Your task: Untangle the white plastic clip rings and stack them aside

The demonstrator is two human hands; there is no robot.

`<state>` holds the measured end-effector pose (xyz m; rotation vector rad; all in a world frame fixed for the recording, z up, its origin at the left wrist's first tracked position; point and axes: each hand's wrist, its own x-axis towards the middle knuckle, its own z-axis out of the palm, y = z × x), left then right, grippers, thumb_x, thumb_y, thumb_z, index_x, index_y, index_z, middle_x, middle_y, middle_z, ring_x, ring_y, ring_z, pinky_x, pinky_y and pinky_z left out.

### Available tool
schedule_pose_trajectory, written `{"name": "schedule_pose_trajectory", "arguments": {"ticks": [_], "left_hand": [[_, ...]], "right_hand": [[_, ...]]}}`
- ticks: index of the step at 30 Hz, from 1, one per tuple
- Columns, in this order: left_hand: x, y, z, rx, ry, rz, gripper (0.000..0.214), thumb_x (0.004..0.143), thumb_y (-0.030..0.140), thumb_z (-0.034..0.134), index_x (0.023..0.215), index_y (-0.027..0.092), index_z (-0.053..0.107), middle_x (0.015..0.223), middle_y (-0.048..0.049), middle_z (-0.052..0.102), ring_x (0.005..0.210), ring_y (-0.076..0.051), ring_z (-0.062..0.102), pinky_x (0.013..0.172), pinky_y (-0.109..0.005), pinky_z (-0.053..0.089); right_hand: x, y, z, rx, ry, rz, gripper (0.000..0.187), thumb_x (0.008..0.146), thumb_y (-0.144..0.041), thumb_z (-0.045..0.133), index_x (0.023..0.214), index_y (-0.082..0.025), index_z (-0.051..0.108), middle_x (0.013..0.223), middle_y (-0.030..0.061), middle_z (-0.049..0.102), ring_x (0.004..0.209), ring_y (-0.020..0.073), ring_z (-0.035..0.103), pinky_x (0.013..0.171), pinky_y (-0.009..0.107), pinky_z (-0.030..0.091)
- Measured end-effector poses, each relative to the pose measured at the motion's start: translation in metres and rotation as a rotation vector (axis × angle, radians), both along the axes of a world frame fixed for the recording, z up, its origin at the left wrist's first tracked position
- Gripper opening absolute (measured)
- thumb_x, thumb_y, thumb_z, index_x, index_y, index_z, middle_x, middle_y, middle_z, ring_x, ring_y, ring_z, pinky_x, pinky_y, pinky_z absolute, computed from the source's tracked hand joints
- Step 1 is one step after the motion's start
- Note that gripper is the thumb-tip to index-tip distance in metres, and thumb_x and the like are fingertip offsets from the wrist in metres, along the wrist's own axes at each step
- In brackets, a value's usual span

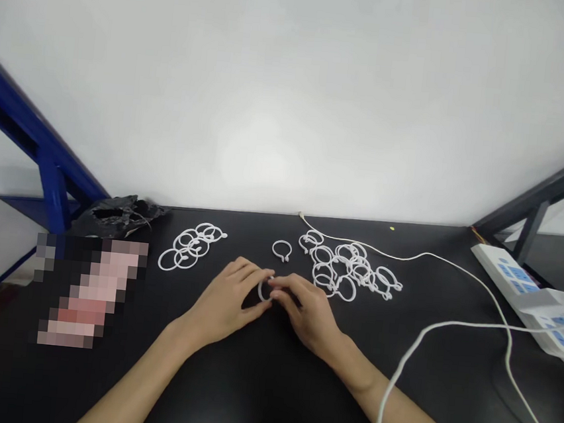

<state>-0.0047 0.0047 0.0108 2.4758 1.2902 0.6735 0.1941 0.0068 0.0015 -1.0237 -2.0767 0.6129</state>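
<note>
We pinch a thin white plastic ring (264,291) between the fingertips of our left hand (226,302) and right hand (308,310), both closed on it just above the black matte tabletop (255,382). Just beyond that ring lies a lone white ring (281,250). Left of it sits a small cluster of white rings (190,245); right of it, a larger heap of white rings (351,270). A white cable (456,271) trails right of the heap.

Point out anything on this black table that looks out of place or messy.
A crumpled black plastic bag lies at the far left edge, and a white cable trails loose across the table past the right hand. Both hands hold one white ring; nothing looks damaged.
</note>
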Motion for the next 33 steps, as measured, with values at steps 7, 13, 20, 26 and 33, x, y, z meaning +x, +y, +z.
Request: {"name": "schedule_pose_trajectory", "arguments": {"ticks": [7,13,20,26,33], "left_hand": [[-0.042,0.017,-0.004,0.232,0.234,0.594,0.039,0.090,0.029,0.049,0.126,0.014,0.057,0.116,-0.0160,0.057,0.107,-0.035,0.047,0.090,-0.051,0.045],[-0.052,0.015,-0.011,0.229,0.343,0.687,0.049,0.089,0.022,0.045,0.136,0.011,0.048,0.124,-0.0203,0.054,0.109,-0.039,0.046,0.084,-0.053,0.045],[-0.043,0.012,-0.005,0.278,0.208,0.632,0.048,0.091,0.029,0.051,0.138,0.021,0.045,0.127,-0.0159,0.053,0.115,-0.038,0.044,0.092,-0.055,0.042],[-0.014,-0.001,-0.002,0.116,0.048,0.164,0.055,0.090,0.037,0.058,0.141,0.027,0.041,0.133,-0.0076,0.052,0.124,-0.028,0.042,0.106,-0.047,0.039],[0.002,-0.007,-0.004,0.065,-0.018,0.057,0.048,0.092,0.031,0.056,0.139,0.026,0.044,0.120,-0.0069,0.062,0.111,-0.025,0.053,0.097,-0.046,0.046]], "right_hand": [[-0.004,0.013,-0.007,0.291,-0.471,-0.232,0.034,0.091,-0.024,0.058,0.125,-0.016,0.059,0.133,0.0166,0.057,0.124,0.0351,0.047,0.101,0.055,0.042],[0.003,0.011,-0.012,0.343,-0.512,-0.182,0.016,0.094,-0.014,0.051,0.102,-0.018,0.064,0.111,0.0111,0.065,0.105,0.0282,0.054,0.094,0.048,0.044],[0.010,0.008,-0.006,0.257,-0.480,-0.111,0.023,0.094,-0.009,0.046,0.104,-0.020,0.063,0.096,0.0083,0.065,0.082,0.0209,0.059,0.076,0.038,0.047],[0.007,0.004,0.003,0.038,-0.086,0.011,0.021,0.093,-0.014,0.049,0.104,-0.022,0.066,0.102,0.0072,0.063,0.089,0.0166,0.063,0.079,0.032,0.052],[0.004,0.000,0.012,-0.303,0.306,-0.010,0.013,0.091,-0.025,0.058,0.098,-0.022,0.067,0.091,0.0031,0.066,0.079,0.0141,0.067,0.076,0.030,0.056]]}}
